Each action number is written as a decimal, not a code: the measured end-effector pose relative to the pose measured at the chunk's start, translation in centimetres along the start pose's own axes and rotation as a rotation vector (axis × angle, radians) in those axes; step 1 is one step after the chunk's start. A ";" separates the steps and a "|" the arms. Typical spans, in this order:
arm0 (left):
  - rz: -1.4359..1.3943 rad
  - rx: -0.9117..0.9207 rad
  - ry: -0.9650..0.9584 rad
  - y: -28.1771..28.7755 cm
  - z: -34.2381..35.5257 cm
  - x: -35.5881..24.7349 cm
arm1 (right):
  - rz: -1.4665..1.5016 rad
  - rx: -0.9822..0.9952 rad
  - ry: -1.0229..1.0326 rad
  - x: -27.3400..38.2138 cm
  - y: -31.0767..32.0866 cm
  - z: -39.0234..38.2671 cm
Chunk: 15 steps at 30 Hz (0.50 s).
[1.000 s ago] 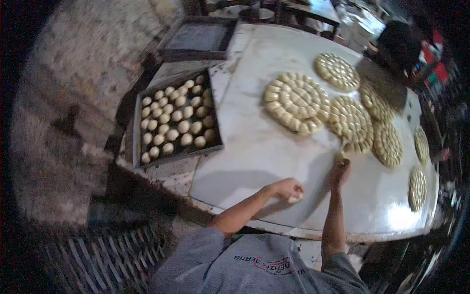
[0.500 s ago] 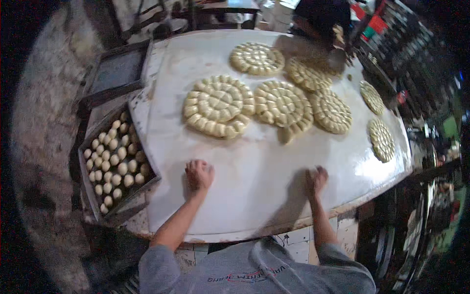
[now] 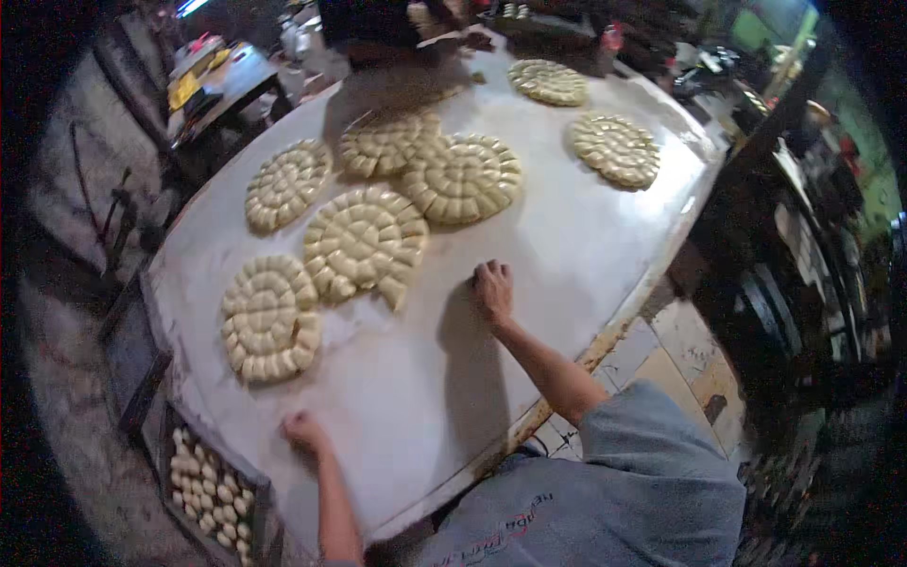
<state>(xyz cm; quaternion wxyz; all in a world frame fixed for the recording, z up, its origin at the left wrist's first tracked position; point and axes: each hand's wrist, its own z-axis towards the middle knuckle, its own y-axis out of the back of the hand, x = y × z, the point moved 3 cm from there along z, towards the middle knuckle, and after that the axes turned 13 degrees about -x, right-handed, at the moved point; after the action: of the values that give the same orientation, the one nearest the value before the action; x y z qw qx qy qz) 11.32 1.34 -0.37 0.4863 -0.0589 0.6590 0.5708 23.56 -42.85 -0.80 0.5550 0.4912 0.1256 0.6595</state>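
Note:
My left hand is closed and low over the white tabletop near its front left edge, blurred; whatever it holds is hidden. My right hand, fingers curled down at the surface, is farther out, right of a large scored dough coil with a loose end; its contents are hidden too. Above my left hand lies another coiled dough round. More pale rounds lie beyond, several in all.
A tray of dough balls is at lower left, beside the table. A dark-clothed person stands at the far side. A side table holds yellow items at back left. Dark racks and equipment line the right.
The view has swung to the right, shifting tray and table leftward in it. My right hand has moved farther out across the tabletop; my left hand stays near the front, fingers curled.

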 end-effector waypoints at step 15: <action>0.239 -0.346 -0.597 2.9 0.7 4.6 | -0.125 -0.041 0.155 2.4 3.8 -4.4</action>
<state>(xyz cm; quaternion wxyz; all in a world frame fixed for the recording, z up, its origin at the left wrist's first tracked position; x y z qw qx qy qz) 7.50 5.05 -1.53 0.5700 0.1063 0.3841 0.7185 18.06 -40.44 1.01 0.5937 0.4184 0.1849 0.6620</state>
